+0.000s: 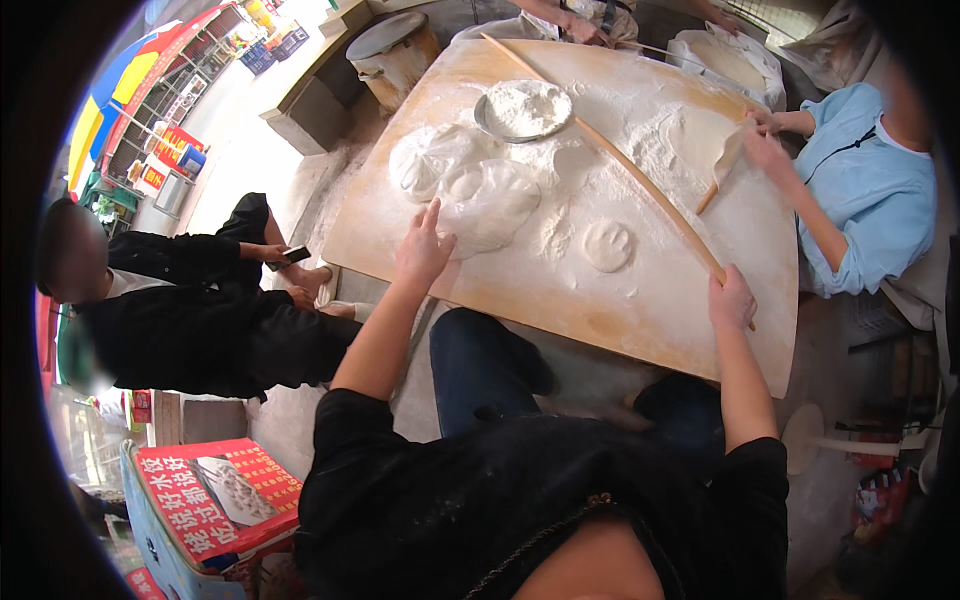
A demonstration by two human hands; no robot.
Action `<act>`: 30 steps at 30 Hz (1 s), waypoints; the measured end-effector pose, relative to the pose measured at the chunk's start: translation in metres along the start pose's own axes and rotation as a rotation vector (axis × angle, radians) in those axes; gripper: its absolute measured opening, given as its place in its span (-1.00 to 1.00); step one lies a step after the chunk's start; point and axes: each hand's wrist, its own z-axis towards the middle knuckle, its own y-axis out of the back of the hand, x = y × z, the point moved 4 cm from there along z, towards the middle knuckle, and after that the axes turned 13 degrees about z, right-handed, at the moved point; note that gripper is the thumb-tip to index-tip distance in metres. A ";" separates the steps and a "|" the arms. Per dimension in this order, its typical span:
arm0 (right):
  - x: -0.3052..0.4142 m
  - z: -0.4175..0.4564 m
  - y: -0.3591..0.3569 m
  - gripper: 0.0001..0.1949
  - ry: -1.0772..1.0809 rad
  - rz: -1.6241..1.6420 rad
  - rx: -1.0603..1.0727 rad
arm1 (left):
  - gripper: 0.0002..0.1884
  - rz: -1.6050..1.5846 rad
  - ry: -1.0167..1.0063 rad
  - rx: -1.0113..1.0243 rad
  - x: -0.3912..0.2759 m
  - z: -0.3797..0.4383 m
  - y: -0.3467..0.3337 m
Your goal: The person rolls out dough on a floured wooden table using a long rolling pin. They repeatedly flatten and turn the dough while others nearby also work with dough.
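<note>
My right hand grips the lower end of a long wooden rolling pin, which slants across the floured wooden board. At the edge of a clear plastic bag covering dough, my left hand points with its index finger and holds nothing; whether it touches the plastic is hard to tell. Another plastic-covered lump of dough lies just beyond. A metal bowl of flour stands behind the bags, close to the pin. Between my hands rests a flattened round of dough with finger dents.
At the right, a co-worker in light blue holds a dough sheet over a thinner rolling pin. Another person's hand is at the far edge, beside an open white sack. A person in black sits left, near a lidded bucket.
</note>
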 end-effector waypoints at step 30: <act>-0.036 -0.014 0.040 -0.78 0.479 0.094 -0.140 | -0.35 -0.052 -0.282 -0.312 -0.152 0.025 -0.072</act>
